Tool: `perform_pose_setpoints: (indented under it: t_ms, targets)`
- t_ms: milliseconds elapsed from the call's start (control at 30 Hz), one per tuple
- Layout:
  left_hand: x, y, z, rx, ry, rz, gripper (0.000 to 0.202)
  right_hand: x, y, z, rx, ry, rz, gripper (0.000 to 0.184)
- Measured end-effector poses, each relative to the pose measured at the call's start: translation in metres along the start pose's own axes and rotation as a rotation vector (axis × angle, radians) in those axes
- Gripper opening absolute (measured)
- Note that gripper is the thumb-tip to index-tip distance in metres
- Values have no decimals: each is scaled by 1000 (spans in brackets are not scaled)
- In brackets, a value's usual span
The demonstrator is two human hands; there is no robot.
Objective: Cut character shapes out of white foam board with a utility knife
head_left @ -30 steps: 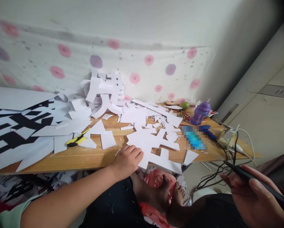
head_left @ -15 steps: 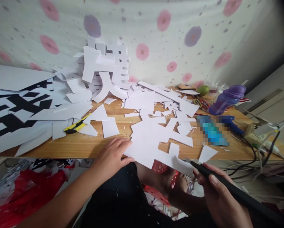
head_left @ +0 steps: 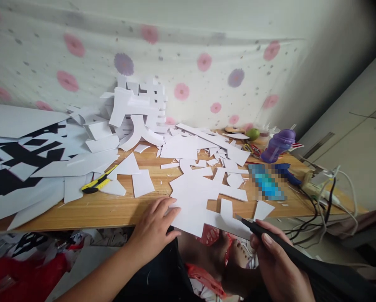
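A large irregular piece of white foam board lies on the wooden table, its near edge jutting over the front. My left hand rests at the left edge of this piece, fingers spread and thumb apart, gripping nothing. In my right hand is a black-handled craft knife, its narrow blade pointing left. The blade tip is over the right arm of the board; whether it touches cannot be made out. Beside the knife lies a small white offcut.
A yellow utility knife lies left among white offcuts. Stacked cut-out white shapes stand against the flowered curtain. At right are a purple bottle, a blue tool, a blurred blue item and tangled cables.
The camera view has tilted up, so the tabletop sits lower in the picture. Both hands keep nearly the same places on the board, the knife still in my right hand.
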State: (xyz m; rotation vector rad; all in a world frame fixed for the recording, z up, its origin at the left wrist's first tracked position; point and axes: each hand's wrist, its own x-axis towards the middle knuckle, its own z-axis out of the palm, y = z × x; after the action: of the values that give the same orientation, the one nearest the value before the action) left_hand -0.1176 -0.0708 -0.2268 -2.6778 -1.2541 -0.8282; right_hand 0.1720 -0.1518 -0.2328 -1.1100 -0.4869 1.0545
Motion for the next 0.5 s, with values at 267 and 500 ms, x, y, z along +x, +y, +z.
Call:
perform_pose_setpoints:
  t_ms: [267,500]
  targets:
    - [14,-6,-14,-70,330,116,36,-36,-56,12,-95,-297,-458,39]
    - [37,-31,-86,-150,698,-384,19,-71,-69,0,-418,-349,-535,33]
